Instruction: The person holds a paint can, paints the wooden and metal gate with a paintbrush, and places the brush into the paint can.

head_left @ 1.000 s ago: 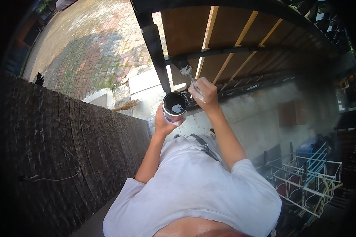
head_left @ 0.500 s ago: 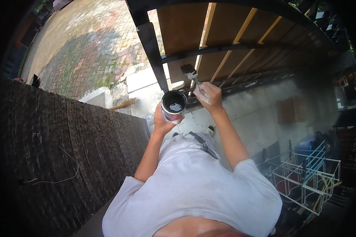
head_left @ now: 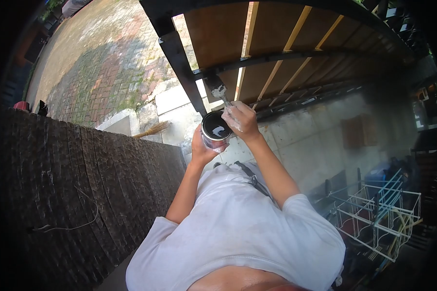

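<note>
My left hand (head_left: 202,149) is wrapped round a paint can (head_left: 214,138) with dark, glossy paint inside it. In my right hand (head_left: 243,121) is a paintbrush (head_left: 219,92), gripped by its handle with the bristles pointing up and away from me. White smears cover its ferrule and some of my right fingers. The dark bristles lie against or just in front of the black gate frame (head_left: 179,63); I cannot tell whether they touch. Brown panels (head_left: 213,36) fill the gate between its bars.
A rough stone wall (head_left: 92,194) stands on my left, with a straw broom (head_left: 153,130) beyond its end. Brick paving (head_left: 107,72) stretches outside the gate. At the lower right is a white wire rack (head_left: 374,218), and a brown box-like object (head_left: 359,132) is on the right.
My right hand and the paintbrush have moved left, towards the gate's upright and closer to the can. The left hand still holds the paint can, nearly in the same place.
</note>
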Demonstrator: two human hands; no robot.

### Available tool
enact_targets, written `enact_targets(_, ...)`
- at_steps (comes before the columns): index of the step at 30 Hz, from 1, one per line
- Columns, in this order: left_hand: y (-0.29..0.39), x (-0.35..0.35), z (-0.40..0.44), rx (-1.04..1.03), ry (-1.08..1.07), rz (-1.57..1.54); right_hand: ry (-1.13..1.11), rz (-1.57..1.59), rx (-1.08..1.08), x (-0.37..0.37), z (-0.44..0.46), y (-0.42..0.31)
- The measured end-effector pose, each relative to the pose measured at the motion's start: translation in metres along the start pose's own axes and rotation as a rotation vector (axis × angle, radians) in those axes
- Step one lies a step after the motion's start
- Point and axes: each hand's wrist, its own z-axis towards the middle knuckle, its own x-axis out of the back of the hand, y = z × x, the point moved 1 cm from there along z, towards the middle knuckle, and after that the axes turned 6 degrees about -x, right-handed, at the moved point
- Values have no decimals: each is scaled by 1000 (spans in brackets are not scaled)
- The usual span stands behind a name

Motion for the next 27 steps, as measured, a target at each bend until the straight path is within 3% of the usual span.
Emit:
enact_targets(5, -2, 7, -2, 6, 26, 36, 254, -159, -47, 27, 0, 22)
enact_targets(8, -2, 7, -1, 7, 32, 15, 234, -177, -44, 34, 3, 25)
enact_targets(13, -3, 1, 6, -2, 18, -11, 18, -35, 10, 4, -7, 5)
enact_targets(15, 6, 2, 10, -4, 21, -46, 16, -26, 61, -2, -8, -3)
enact_targets(21, 1, 4, 3, 18, 29, -66, 211, -127, -44, 19, 1, 16)
enact_targets(27, 0, 9, 1, -3, 40, -17, 204, -122, -64, 6, 1, 4)
